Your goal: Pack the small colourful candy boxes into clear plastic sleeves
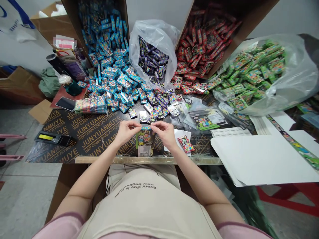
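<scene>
My left hand [127,130] and my right hand [164,131] meet at the table's front edge. Both pinch the top of a clear bag [145,143] filled with small colourful packs, which stands upright between them. A blue pack shows at the bag's mouth, between my fingertips. One red pack [186,144] lies on a white card just right of my right hand. Loose purple packs [157,109] lie scattered just beyond my hands.
Behind are a heap of blue packs [112,63], a plastic bag of purple packs [152,59], a box of red packs [201,43] and a bag of green packs [251,73]. White sheets [261,159] lie right. A phone [65,103] and a wrapped bundle [91,104] lie left.
</scene>
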Motion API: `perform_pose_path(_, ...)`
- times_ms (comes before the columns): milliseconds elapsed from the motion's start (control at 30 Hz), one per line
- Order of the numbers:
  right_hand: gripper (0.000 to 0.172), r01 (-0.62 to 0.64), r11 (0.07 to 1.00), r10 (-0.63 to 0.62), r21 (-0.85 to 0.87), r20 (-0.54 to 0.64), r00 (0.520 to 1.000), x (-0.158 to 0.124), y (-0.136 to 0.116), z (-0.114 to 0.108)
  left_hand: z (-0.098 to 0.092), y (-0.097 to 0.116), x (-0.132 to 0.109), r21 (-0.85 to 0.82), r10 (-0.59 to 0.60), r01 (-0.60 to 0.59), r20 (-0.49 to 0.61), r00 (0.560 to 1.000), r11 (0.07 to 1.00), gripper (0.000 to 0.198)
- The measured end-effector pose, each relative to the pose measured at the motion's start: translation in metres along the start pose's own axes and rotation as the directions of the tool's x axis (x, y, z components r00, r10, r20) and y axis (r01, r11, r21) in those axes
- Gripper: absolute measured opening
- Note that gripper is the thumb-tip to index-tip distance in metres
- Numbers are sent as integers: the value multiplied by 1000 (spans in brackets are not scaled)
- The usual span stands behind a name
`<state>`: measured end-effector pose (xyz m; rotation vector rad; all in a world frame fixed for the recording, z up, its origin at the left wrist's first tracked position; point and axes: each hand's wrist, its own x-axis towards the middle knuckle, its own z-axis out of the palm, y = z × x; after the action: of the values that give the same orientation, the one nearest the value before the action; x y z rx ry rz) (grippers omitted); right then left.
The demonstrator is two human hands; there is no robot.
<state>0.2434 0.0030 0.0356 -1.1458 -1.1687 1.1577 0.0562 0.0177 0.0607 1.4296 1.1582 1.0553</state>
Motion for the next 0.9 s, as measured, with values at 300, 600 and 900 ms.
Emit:
perform_pose_path(300,14,346,906,-299,-245,210,931,-6,-7,-14,-6,-6,-7,265,453,-471,130,882,841,7)
perform_pose_path(600,15,-21,1000,21,-9,21,1000,-1,-10,21,-4,-7,-17,300,463,-479,129,877,825,9)
perform_pose_path(900,33,-215,972,212,96,48,976,-2,-10,27,23,-55,-43,-110,-158,177,169,973,978,42)
